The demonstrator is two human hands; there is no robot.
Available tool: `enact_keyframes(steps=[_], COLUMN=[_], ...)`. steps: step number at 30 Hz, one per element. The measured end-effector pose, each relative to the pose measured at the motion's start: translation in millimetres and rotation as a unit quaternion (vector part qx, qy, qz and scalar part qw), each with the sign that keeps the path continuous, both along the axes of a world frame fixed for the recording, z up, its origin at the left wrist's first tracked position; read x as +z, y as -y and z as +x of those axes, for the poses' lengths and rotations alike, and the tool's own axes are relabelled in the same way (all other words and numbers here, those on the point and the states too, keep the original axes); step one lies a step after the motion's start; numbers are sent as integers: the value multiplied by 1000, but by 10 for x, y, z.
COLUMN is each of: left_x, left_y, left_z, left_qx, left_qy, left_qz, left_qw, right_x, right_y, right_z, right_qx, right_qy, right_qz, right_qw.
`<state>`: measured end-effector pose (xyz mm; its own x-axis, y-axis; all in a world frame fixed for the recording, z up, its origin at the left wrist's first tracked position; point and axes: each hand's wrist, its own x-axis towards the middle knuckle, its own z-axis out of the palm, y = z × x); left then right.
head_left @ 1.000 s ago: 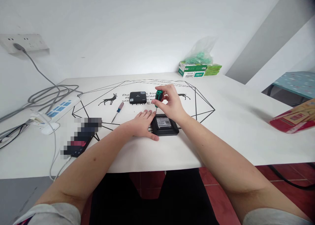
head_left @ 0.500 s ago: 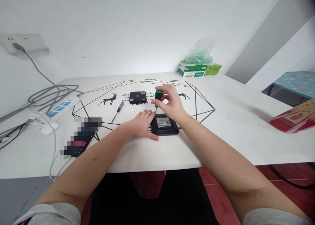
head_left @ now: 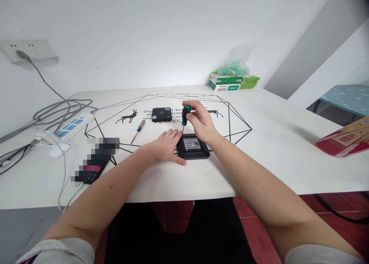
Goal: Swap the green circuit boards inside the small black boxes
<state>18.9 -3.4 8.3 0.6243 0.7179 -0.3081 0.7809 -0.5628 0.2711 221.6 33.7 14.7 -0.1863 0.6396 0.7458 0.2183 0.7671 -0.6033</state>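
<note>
A black square box [head_left: 194,153] with a white label on its upper face lies on the table in front of me. My right hand [head_left: 200,121] grips a green-and-black screwdriver [head_left: 186,116], held nearly upright with its tip at the box's far left corner. Spread flat on the table, my left hand [head_left: 168,145] rests against the box's left side, thumb near its front corner. Farther back lies a second black box [head_left: 162,114]. To the left of that is another screwdriver [head_left: 139,129] with a red-and-blue handle.
A phone [head_left: 98,162], partly pixelated, lies left with a white cable. Beyond it are a power strip [head_left: 75,125] and coiled grey cable [head_left: 54,110]. Green-and-white boxes [head_left: 226,82] with a plastic bag stand at the wall. A red package [head_left: 343,141] sits at right.
The fingers of my right hand have shifted around the screwdriver's handle, showing more of it. My left hand and the box have stayed in place.
</note>
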Motion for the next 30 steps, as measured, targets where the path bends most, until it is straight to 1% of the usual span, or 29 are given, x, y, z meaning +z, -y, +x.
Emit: enact_keyframes(steps=[2, 5, 8, 11, 14, 16, 21, 25, 30], left_x=[-4, -13, -25, -35, -36, -31, -20, -10, -10], left_y=[-2, -2, -5, -10, -12, -10, -6, -6, -3], left_z=[-5, -9, -9, -7, -5, -4, -3, 0, 1], left_qx=[-1, -2, -4, -4, -2, -1, 1, -5, 3], left_qy=[5, 9, 9, 5, 3, 4, 5, 6, 6], left_qz=[1, 2, 5, 5, 5, 7, 10, 7, -2], left_qw=[1000, 1000, 1000, 1000, 1000, 1000, 1000, 1000, 1000], right_x=[17, 26, 8, -12, -8, 6, 13, -22, -52], right_y=[3, 8, 6, 2, 4, 9, 12, 5, -2], right_z=[-2, -7, -6, -1, 0, -3, -18, -36, -51], right_qx=[-28, -47, -40, -6, 23, 15, -36, -27, -23], right_qy=[10, 20, 14, -13, -17, -7, 23, 2, -20], right_qz=[18, 29, 22, 1, -11, 0, 16, 12, -2], right_qw=[999, 998, 999, 1000, 1000, 1000, 999, 1000, 1000])
